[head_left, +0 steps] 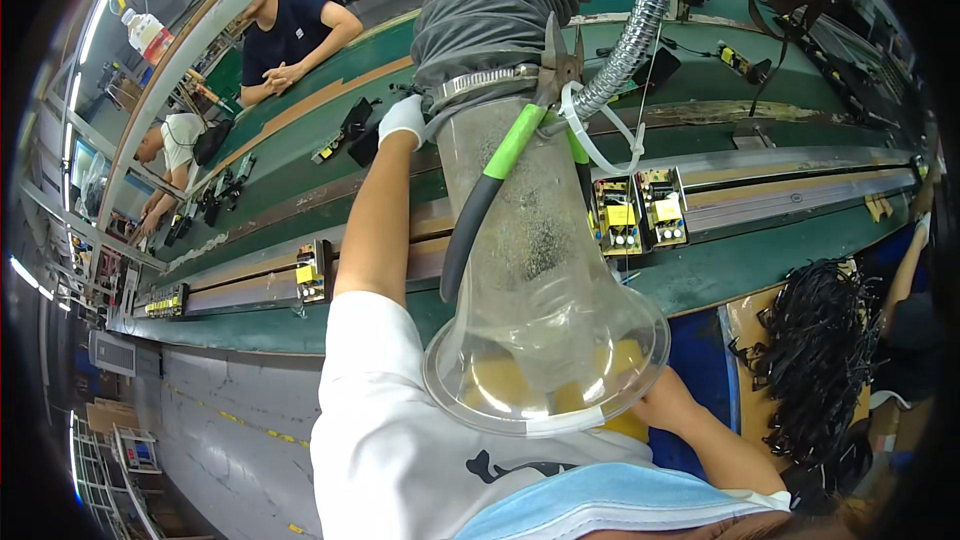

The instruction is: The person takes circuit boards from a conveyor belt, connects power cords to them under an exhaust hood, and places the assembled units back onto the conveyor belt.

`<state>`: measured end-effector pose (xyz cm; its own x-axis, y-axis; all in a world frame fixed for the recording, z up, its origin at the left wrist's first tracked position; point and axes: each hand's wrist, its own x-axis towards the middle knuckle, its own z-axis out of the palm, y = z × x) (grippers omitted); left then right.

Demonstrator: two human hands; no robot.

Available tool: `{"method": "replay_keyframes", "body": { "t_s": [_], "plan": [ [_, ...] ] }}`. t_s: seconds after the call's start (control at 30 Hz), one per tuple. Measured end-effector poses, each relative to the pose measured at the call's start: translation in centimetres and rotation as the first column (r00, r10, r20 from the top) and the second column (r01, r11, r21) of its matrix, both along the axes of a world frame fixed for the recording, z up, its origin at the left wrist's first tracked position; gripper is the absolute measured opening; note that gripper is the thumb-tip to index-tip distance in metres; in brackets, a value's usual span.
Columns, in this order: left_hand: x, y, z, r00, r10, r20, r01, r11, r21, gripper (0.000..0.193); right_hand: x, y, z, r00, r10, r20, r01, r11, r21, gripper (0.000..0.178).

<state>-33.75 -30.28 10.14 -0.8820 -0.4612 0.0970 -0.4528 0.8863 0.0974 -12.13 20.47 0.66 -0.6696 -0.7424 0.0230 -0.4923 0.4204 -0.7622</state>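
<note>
My left hand, in a white glove, reaches far over the bench on the left side of the clear fume hood. Its fingers look closed beside a small dark piece; what they hold is unclear. A black case lies just left of it. My right hand is low, at the hood's right rim, with its fingers hidden behind it. Something yellow shows by that hand and through the clear rim. Cutting pliers with green and black handles hang on the hood's neck.
Circuit boards with yellow transformers sit along a metal rail. Another board stands on its left part. A grey duct and a metal hose come down ahead. Black cables lie heaped at right. Co-workers sit at far left.
</note>
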Motion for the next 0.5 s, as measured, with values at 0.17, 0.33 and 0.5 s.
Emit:
{"method": "replay_keyframes", "body": {
  "t_s": [0.17,0.33,0.5],
  "plan": [
    [2.4,-3.0,-1.3,0.954,-0.288,-0.086,0.282,0.956,-0.076,0.059,0.4,-0.5,0.7,0.999,0.029,-0.023,-0.030,0.999,-0.038,0.016],
    [10.0,3.1,5.3,0.972,-0.232,-0.046,0.237,0.948,0.213,0.068,0.5,0.0,1.4,0.997,0.075,0.029,-0.077,0.995,0.062,0.015],
    [22.9,4.6,5.6,0.944,-0.020,-0.329,-0.034,0.987,-0.158,0.086,1.3,-0.5,1.5,0.992,0.088,0.087,-0.089,0.996,0.010,0.016]
  ]
}}
